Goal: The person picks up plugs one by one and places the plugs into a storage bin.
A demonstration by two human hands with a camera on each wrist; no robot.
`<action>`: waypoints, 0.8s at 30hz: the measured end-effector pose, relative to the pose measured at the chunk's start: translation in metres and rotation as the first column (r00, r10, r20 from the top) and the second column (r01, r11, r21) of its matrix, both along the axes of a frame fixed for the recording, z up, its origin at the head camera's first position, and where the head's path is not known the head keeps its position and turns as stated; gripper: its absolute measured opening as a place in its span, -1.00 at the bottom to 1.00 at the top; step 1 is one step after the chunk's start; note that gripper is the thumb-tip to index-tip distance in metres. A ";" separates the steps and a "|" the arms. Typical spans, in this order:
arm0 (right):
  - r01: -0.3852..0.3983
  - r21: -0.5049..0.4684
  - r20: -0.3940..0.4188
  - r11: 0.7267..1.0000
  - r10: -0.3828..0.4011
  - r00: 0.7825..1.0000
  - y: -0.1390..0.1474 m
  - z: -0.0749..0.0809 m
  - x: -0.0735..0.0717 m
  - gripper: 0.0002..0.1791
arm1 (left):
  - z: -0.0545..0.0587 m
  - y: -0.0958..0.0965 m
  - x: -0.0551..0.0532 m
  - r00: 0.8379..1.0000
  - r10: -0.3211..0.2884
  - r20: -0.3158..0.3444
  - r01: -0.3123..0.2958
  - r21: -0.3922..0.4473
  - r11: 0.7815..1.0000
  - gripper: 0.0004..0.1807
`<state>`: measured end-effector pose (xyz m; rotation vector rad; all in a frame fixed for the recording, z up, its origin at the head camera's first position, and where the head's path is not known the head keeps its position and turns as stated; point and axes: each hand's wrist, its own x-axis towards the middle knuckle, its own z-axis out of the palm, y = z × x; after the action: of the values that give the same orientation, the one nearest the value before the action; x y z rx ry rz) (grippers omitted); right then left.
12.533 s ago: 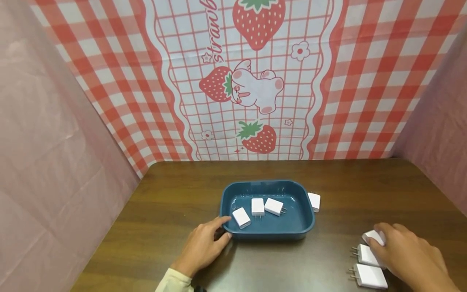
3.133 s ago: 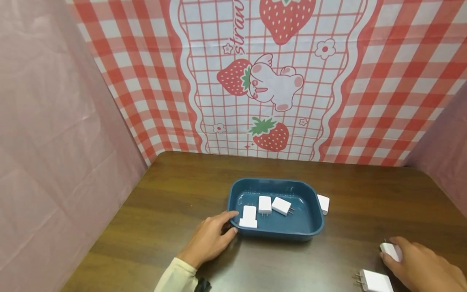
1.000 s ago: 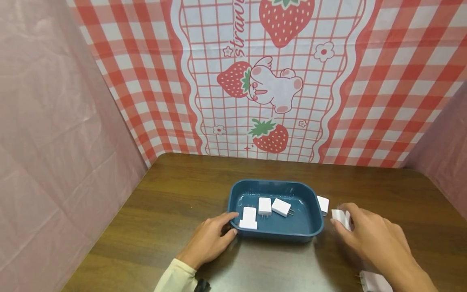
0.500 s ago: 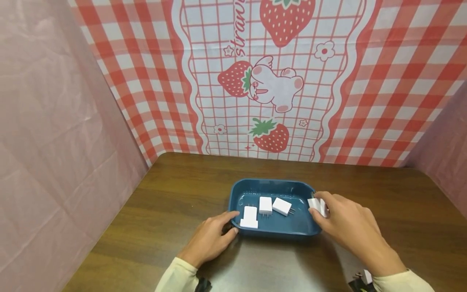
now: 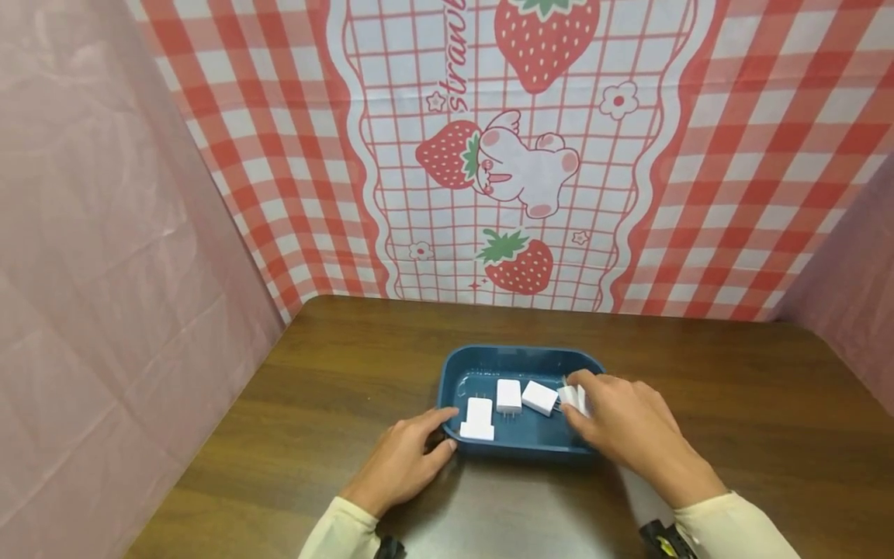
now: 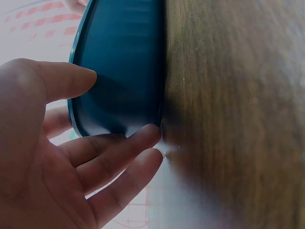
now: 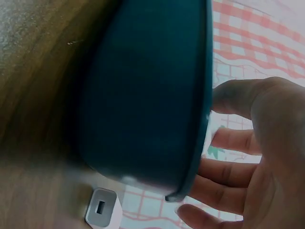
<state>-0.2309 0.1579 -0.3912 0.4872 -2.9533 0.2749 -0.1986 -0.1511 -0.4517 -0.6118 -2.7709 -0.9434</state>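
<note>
A blue rectangular tray (image 5: 520,446) stands on the table. Several white plug chargers lie in it: one charger (image 5: 508,396) in the middle, a tilted charger (image 5: 540,397) beside it, and a touching pair of chargers (image 5: 479,415) near the left end. My left hand (image 5: 401,466) holds the tray's left end, index finger over the rim, thumb against the outer wall. Over the tray's right part, my right hand (image 5: 628,415) pinches a white charger (image 5: 571,398), prongs toward the back. Whether this charger touches the tray floor is hidden.
Just outside the tray's right end a charger (image 7: 102,210) lies on the brown table (image 5: 349,357), its port showing in the right wrist view; my right hand hides it in the head view. A checked strawberry cloth (image 5: 517,178) hangs behind, with a pink cloth (image 5: 126,310) at left.
My right hand has carried a charger left from the table's right side to above the tray. Earlier, the charger pair formed at the tray's left end. My left hand has kept its place.
</note>
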 end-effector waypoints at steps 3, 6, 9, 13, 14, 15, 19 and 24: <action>-0.025 0.026 -0.017 0.999 0.025 1.000 -0.003 -0.003 -0.001 -0.52 | -0.001 -0.001 0.000 1.000 0.000 -0.011 0.000 0.006 1.000 -0.53; -0.031 0.041 -0.022 0.999 0.032 0.999 -0.006 -0.006 -0.002 -0.51 | -0.001 -0.002 0.000 1.000 0.000 -0.017 0.000 0.012 1.000 -0.53; -0.042 0.045 -0.028 0.998 0.043 0.999 -0.009 -0.006 -0.004 -0.51 | -0.001 -0.003 0.000 1.000 0.003 -0.014 -0.003 0.019 1.000 -0.53; -0.071 0.054 -0.040 0.996 0.073 0.997 -0.011 -0.006 -0.003 -0.53 | -0.001 -0.004 0.000 1.000 0.008 -0.011 -0.008 0.019 1.000 -0.53; -0.076 0.055 -0.035 0.996 0.078 0.996 -0.011 -0.007 -0.003 -0.53 | -0.001 -0.004 0.000 1.000 0.009 -0.012 -0.009 0.017 1.000 -0.53; -0.077 0.055 -0.025 0.995 0.079 0.997 -0.012 -0.007 -0.003 -0.52 | -0.002 -0.004 0.000 1.000 0.010 -0.012 -0.010 0.015 1.000 -0.53; -0.081 0.053 -0.017 0.995 0.082 0.996 -0.013 -0.010 -0.001 -0.53 | -0.002 -0.003 0.000 1.000 0.007 -0.004 -0.007 0.010 1.000 -0.53; -0.107 0.058 -0.055 0.993 0.110 0.992 -0.016 -0.012 -0.001 -0.56 | -0.002 -0.001 -0.001 1.000 0.012 0.004 -0.012 0.012 1.000 -0.52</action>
<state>-0.2316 0.1416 -0.4034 0.6530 -2.8891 0.1876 -0.1998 -0.1521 -0.4534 -0.5923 -2.7672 -0.9586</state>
